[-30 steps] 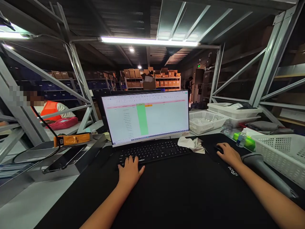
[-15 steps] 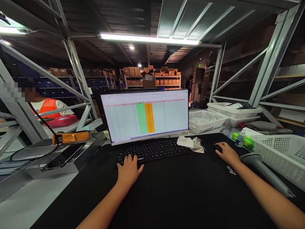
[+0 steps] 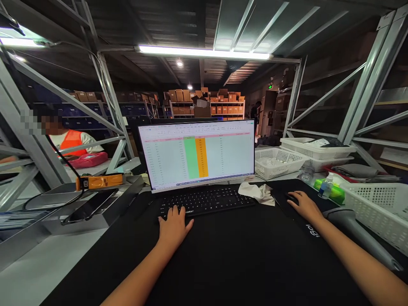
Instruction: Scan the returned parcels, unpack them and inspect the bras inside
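Screen update: the orange column [image 3: 201, 157] is now filled down all the rows in view, against one orange cell at its top a second earlier. Entries are also shown in other columns. The green column [image 3: 191, 161] alongside is unchanged. Text is too small to be read; whether a fill, a filter or a refresh is shown cannot be told. Judgement: the sheet edit is taken by the screen [image 3: 229, 161], and no hand shift is needed for it.

Dial centred on the black mat [image 3: 229, 259]: screen at 12, keyboard [image 3: 207, 202] just below it, between 11 and 12. Left hand [image 3: 174, 227] is set at 10, fingers spread over the keyboard's near left corner, nothing gripped. Mouse [image 3: 291, 198] at 2, held from above by the right hand [image 3: 306, 207]; button press cannot be told. Both hands are kept at the same stations as a second earlier.

Cloth [image 3: 257, 192] is left at 1, against the keyboard's right end. Scanner [image 3: 360, 233] is laid at 3, by the right forearm, untouched by the fingers.
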Motion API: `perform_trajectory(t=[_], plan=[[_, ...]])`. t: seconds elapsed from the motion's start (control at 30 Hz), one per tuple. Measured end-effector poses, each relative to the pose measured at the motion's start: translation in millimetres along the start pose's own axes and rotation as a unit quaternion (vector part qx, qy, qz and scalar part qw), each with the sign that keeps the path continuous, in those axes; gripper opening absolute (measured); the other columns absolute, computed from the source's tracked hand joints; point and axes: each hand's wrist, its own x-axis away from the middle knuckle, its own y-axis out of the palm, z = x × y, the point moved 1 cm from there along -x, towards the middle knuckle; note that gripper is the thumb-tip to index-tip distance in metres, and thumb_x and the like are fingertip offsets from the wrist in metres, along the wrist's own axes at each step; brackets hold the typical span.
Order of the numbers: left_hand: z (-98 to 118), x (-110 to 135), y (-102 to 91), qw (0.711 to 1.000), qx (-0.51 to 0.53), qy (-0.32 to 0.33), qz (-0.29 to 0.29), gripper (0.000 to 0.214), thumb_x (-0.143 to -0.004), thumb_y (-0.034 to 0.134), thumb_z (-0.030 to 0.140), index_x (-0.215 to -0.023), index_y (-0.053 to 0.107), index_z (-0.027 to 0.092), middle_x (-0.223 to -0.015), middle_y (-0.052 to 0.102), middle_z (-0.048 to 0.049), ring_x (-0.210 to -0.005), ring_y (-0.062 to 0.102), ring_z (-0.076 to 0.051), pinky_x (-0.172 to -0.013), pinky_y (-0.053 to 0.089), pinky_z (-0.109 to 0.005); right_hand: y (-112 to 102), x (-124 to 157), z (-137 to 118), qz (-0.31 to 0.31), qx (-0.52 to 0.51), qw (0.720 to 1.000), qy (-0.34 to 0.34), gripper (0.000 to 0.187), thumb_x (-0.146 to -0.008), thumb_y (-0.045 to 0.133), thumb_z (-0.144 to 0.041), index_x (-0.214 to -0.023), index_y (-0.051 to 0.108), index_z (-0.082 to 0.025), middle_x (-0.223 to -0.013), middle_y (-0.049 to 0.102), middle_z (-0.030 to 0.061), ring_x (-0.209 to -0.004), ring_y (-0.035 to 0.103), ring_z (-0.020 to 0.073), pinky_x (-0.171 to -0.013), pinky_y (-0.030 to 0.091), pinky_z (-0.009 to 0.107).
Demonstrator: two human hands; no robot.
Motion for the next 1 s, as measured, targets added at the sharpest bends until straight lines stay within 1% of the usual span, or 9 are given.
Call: perform_trajectory(t=[0.23,0.33,0.43,0.53,0.63,0.77,0.83,0.9,1.0], plan=[[0.4,0.6,0.7,1.000,0.006,-0.005,0.003,0.061,-0.096,0.042,0.049,-0.144,0.049,0.013,-0.154,0.041,-0.0252,-0.142,0.038,-0.039,-0.106,0.038,-0.066,7.3,-4.0,5.2,0.005,-0.011,1.000,-0.015,0.046,-0.090,0.048,-0.049,-0.123,0.068,-0.023,-0.131,0.059,0.0147,-0.117,0.061,0.0304,-0.098,0.052,0.045],[-0.2,-1.1,3.8,1.000,0.008,-0.001,0.001,0.061,-0.096,0.042,0.050,-0.144,0.049,0.013,-0.154,0.042,-0.0250,-0.142,0.038,-0.040,-0.106,0.037,-0.067,4.9,-4.4,3.1,0.008,-0.013,1.000,-0.013,0.047,-0.089,0.047,-0.050,-0.122,0.067,-0.022,-0.130,0.059,0.0150,-0.117,0.060,0.0303,-0.098,0.052,0.046],[-1.1,-1.2,5.2,1.000,0.013,-0.005,0.012,0.060,-0.096,0.041,0.048,-0.144,0.049,0.013,-0.154,0.042,-0.0246,-0.142,0.038,-0.039,-0.106,0.037,-0.068,0.2,-2.8,0.1,0.008,-0.021,1.000,-0.019,0.050,-0.089,0.045,-0.051,-0.121,0.066,-0.021,-0.129,0.059,0.0163,-0.117,0.060,0.0311,-0.099,0.052,0.046],[-0.6,3.1,2.1,0.999,0.028,-0.013,0.010,0.059,-0.095,0.044,0.047,-0.143,0.050,0.014,-0.154,0.043,-0.0245,-0.142,0.039,-0.039,-0.107,0.036,-0.068,-1.2,0.8,1.9,0.009,-0.062,0.997,-0.037,0.052,-0.086,0.045,-0.053,-0.124,0.063,-0.022,-0.125,0.061,0.0160,-0.115,0.062,0.0332,-0.100,0.051,0.050],[0.5,7.0,-2.4,0.998,0.054,-0.011,-0.004,0.061,-0.094,0.047,0.049,-0.145,0.049,0.016,-0.154,0.042,-0.0237,-0.142,0.039,-0.039,-0.110,0.033,-0.068,6.5,-0.5,11.2,0.028,-0.125,0.990,-0.059,0.046,-0.079,0.053,-0.053,-0.118,0.064,-0.031,-0.117,0.064,0.0165,-0.109,0.063,0.0376,-0.099,0.050,0.055],[-1.4,6.9,-2.9,0.997,0.075,-0.014,-0.007,0.068,-0.092,0.049,0.054,-0.147,0.047,0.014,-0.155,0.041,-0.0247,-0.144,0.037,-0.040,-0.111,0.030,-0.071,23.9,-9.6,23.9,0.054,-0.221,0.970,-0.087,0.032,-0.072,0.060,-0.051,-0.104,0.065,-0.050,-0.104,0.066,0.0171,-0.100,0.064,0.0403,-0.092,0.048,0.061],[-2.3,7.0,-1.8,0.997,0.078,-0.015,-0.011,0.070,-0.092,0.050,0.056,-0.148,0.046,0.014,-0.156,0.040,-0.0251,-0.144,0.036,-0.041,-0.111,0.030,-0.071,30.2,-11.9,27.8,0.060,-0.239,0.964,-0.097,0.031,-0.070,0.062,-0.053,-0.101,0.065,-0.057,-0.100,0.066,0.0166,-0.095,0.064,0.0417,-0.084,0.047,0.064],[-2.6,7.6,-1.1,0.996,0.081,-0.014,-0.018,0.071,-0.092,0.050,0.057,-0.149,0.045,0.014,-0.156,0.039,-0.0253,-0.144,0.036,-0.041,-0.111,0.030,-0.072,34.6,-12.6,30.9,0.060,-0.241,0.963,-0.106,0.033,-0.070,0.062,-0.054,-0.102,0.064,-0.063,-0.099,0.066,0.0154,-0.093,0.065,0.0418,-0.077,0.047,0.063],[-2.3,8.3,-1.0,0.996,0.085,-0.010,-0.015,0.073,-0.092,0.050,0.057,-0.149,0.044,0.012,-0.156,0.039,-0.0258,-0.144,0.035,-0.042,-0.111,0.029,-0.073,40.2,-13.9,35.8,0.059,-0.242,0.960,-0.125,0.037,-0.071,0.062,-0.055,-0.106,0.061,-0.068,-0.101,0.066,0.0138,-0.092,0.065,0.0399,-0.077,0.046,0.061]])
